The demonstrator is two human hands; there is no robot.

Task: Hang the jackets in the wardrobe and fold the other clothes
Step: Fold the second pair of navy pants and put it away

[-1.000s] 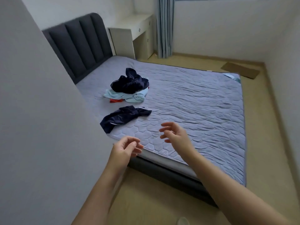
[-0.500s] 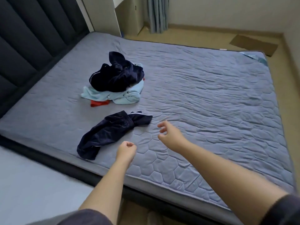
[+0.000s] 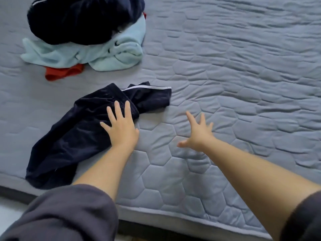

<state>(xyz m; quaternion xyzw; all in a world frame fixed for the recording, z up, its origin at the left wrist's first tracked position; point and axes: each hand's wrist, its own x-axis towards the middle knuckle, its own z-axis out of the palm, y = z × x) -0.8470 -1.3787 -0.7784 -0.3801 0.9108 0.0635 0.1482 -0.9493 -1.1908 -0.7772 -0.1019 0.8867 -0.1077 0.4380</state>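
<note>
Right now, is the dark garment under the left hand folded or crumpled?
Crumpled: the dark garment lies twisted and bunched under the left hand.

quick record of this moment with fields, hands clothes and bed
left hand: flat, fingers straight, resting on the white-striped navy garment
right hand: fingers spread over the quilted mattress, holding nothing; blurred, contact unclear
near garment: crumpled, lying close to the bed's near edge
pile: dark navy bundle on top of a light blue garment, red garment showing from underneath
folded so far: nothing visible
</note>
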